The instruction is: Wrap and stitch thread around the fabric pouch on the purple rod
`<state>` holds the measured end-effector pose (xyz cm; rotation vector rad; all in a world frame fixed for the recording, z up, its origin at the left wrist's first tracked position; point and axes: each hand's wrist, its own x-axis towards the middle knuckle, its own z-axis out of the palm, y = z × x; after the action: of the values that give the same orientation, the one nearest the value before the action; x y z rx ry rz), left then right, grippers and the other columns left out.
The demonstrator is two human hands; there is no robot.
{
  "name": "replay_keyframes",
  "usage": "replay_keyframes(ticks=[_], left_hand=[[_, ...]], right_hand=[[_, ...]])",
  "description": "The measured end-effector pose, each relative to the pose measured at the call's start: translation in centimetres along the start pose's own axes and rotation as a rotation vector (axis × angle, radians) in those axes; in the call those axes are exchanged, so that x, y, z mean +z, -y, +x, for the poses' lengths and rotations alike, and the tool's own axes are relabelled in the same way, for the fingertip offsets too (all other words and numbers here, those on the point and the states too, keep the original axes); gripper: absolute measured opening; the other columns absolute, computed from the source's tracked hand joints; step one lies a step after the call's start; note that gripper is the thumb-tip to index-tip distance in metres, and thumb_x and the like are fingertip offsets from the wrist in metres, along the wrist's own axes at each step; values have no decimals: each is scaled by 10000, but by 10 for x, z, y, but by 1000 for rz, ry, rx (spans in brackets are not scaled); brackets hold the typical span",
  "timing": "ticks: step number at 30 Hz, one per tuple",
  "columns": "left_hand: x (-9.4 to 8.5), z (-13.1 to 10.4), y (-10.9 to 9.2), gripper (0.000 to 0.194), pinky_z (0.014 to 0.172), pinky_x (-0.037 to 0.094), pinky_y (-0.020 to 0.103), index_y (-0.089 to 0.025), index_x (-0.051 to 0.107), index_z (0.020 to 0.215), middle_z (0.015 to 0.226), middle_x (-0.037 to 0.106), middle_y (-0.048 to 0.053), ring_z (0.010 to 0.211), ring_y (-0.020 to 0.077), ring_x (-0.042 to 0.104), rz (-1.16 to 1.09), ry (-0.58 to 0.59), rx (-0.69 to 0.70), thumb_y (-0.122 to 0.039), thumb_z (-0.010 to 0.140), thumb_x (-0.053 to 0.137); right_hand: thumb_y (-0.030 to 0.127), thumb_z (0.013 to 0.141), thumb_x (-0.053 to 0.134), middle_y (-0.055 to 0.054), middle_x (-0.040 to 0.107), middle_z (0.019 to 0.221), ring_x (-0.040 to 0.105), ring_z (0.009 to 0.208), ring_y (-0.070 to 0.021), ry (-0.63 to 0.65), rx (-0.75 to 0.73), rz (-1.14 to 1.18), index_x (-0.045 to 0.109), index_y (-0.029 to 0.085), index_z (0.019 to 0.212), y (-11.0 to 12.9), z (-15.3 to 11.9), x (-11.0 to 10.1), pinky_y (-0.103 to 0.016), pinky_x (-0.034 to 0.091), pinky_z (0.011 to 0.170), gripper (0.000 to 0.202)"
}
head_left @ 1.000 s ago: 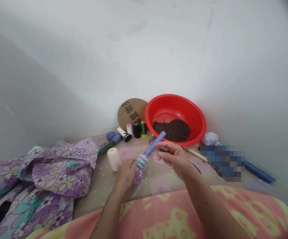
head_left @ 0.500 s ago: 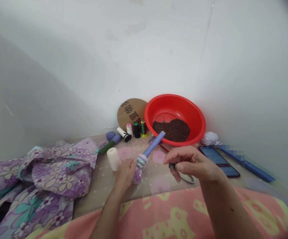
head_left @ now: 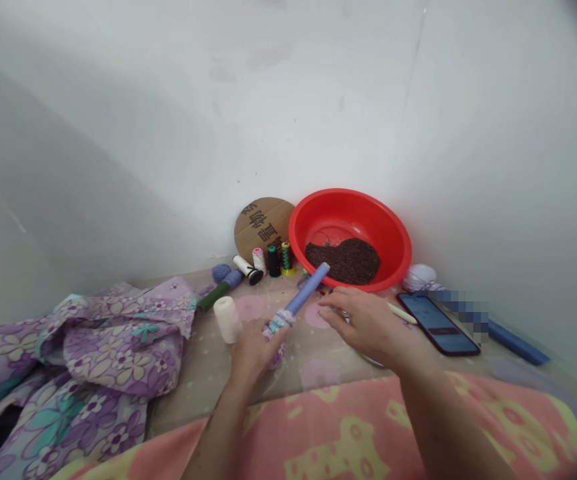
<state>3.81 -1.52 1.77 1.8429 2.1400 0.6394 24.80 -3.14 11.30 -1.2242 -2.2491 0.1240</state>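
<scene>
My left hand is closed around the floral, cloth-wrapped head of a stick with a purple shaft. The shaft points away from me, toward the red basin. Just left of that hand stands a cone of white thread. My right hand is low over the table, palm down, thumb and fingers apart. I make out nothing held in it, though its underside is hidden. Part of a thin metal loop shows beneath it, and a pale rod sticks out beyond its back.
A red basin of dark grains stands against the wall by a cardboard disc. Several thread spools line up there. Floral fabric is heaped left. A phone and a blue-handled stick lie right.
My right hand has moved forward and turned palm down; the small dark thing at its fingertips is no longer clearly visible there. My left hand has shifted its grip over the cloth-wrapped head.
</scene>
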Motion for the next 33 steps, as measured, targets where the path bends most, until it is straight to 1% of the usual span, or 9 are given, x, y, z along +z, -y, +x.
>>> replay_keyframes(ticks=[6, 11, 17, 20, 22, 26, 29, 31, 33], left_hand=[[4, -1, 1, 461, 606, 342, 266, -218, 586, 1007, 974, 631, 71, 869, 221, 562, 42, -42, 24, -548, 715, 452], [5, -2, 1, 417, 629, 345, 272, -200, 598, 973, 968, 630, 81, 877, 228, 557, 85, -81, 77, -508, 730, 456], [5, -4, -3, 391, 617, 348, 273, -192, 592, 973, 979, 624, 82, 889, 233, 559, 114, -73, 46, -473, 725, 478], [6, -4, -3, 367, 612, 343, 269, -187, 594, 943, 957, 628, 83, 878, 227, 563, 113, -67, 42, -462, 726, 482], [6, -5, -3, 357, 600, 338, 266, -182, 597, 915, 939, 632, 86, 865, 226, 566, 105, -64, 35, -463, 723, 488], [4, -5, -4, 361, 599, 335, 258, -188, 598, 944, 948, 635, 81, 870, 221, 568, 68, -57, 25, -454, 722, 499], [4, -6, -6, 377, 616, 338, 255, -200, 604, 969, 955, 634, 79, 883, 219, 560, 66, -65, 35, -464, 724, 491], [4, -6, -7, 372, 628, 340, 256, -208, 610, 967, 952, 633, 75, 882, 217, 556, 79, -73, 53, -463, 724, 491], [5, -6, -7, 362, 629, 340, 257, -213, 611, 970, 947, 635, 70, 871, 215, 557, 87, -72, 51, -449, 719, 499]], right_hand=[[170, 798, 444, -45, 640, 845, 539, 829, -167, 1, -63, 131, 644, 181, 840, 0, 20, 43, -274, 364, 746, 205], [175, 776, 476, -45, 636, 842, 538, 842, -171, 119, -46, 91, 661, 191, 839, 4, 38, 78, -273, 347, 757, 196], [189, 751, 487, -82, 646, 881, 538, 901, -204, 261, -63, -84, 676, 186, 841, 18, 58, 88, -300, 344, 766, 210], [232, 747, 494, -126, 656, 867, 558, 887, -248, 350, -74, -179, 680, 147, 809, 27, 69, 91, -342, 357, 760, 214], [196, 715, 509, -159, 659, 841, 573, 857, -280, 395, -65, -198, 677, 115, 766, 30, 76, 96, -380, 363, 752, 193], [133, 645, 545, -158, 667, 786, 595, 793, -278, 402, 9, -71, 650, 115, 664, 26, 87, 109, -369, 388, 705, 109], [186, 727, 485, -119, 666, 829, 602, 771, -217, 322, 82, 45, 614, 136, 704, 15, 93, 119, -289, 411, 628, 141], [220, 810, 380, -83, 659, 836, 602, 678, -147, 276, 120, 135, 567, 147, 788, 9, 96, 123, -232, 415, 556, 202], [266, 863, 278, -50, 647, 763, 556, 512, -93, 235, 179, 414, 493, 158, 847, 6, 99, 122, -198, 400, 464, 241]])
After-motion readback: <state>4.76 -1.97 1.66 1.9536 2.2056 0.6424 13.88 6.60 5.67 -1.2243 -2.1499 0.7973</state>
